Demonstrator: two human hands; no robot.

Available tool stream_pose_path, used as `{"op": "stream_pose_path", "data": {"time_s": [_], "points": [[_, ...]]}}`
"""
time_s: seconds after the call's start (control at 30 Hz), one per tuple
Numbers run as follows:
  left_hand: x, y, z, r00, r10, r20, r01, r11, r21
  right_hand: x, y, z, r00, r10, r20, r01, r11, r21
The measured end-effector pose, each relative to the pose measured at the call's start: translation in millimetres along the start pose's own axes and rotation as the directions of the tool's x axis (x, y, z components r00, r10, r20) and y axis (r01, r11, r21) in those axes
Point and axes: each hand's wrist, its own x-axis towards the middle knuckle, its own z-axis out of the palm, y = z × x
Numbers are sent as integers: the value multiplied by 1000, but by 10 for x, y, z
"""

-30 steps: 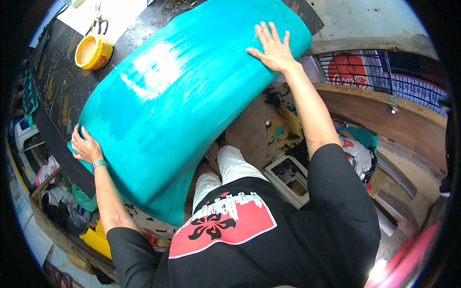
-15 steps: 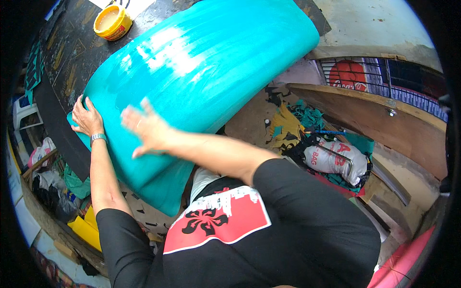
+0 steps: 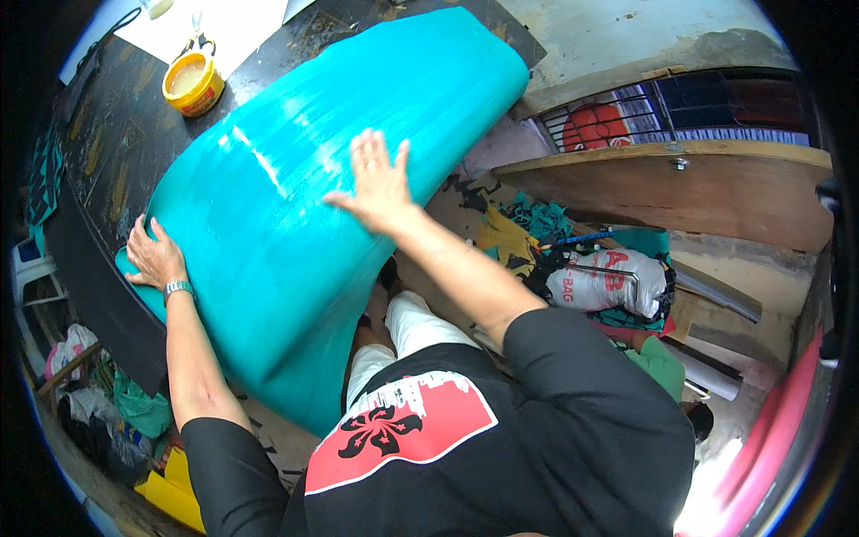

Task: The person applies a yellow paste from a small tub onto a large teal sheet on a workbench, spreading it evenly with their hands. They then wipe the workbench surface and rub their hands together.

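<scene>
A large glossy teal sheet (image 3: 268, 259), curved and bent, lies across the dark worktable (image 3: 121, 170), its near end sagging over the edge in front of me. My left hand (image 3: 156, 256) rests at the sheet's left edge, thumb apart from the fingers. On the middle of the sheet, near its right side, my right hand (image 3: 379, 190) is spread with the palm down. Neither hand holds anything. Beyond the sheet stands a yellow tub (image 3: 204, 95) of pale, creamy stuff, with scissors (image 3: 202, 41) just behind it.
White paper (image 3: 240, 25) covers the table's far left. To the right are a wooden board (image 3: 662, 192), a stuffed white bag (image 3: 591, 285) and teal and yellow scraps (image 3: 537, 219) on the floor. A person in green (image 3: 660, 365) is low at the right. Bundled bags (image 3: 139, 403) lie at lower left.
My right hand has moved right and farther out over the sheet. My left hand stays at the edge. The view has shifted, bringing the scissors and the person in green into sight.
</scene>
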Motion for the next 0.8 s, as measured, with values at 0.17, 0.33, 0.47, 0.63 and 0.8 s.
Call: {"op": "stream_pose_path", "data": {"time_s": [0.17,0.33,0.47,0.63,0.8], "points": [[4,46,-85,999,-18,26,17,999,39,-448,-890,-83,842,-535,68,468,787,402],[0,50,-110,999,-13,46,11,999,49,-42,146,-276,920,-195,-341,384,631,674],[8,19,-63,999,-21,38,18,997,71,441,2041,-352,737,528,-421,-35,652,757],[36,-11,-43,999,-23,40,21,998,51,801,3579,-64,600,780,-179,-196,361,912],[30,17,-33,998,-42,38,38,993,110,898,3992,119,753,652,-92,-138,293,946]]}}
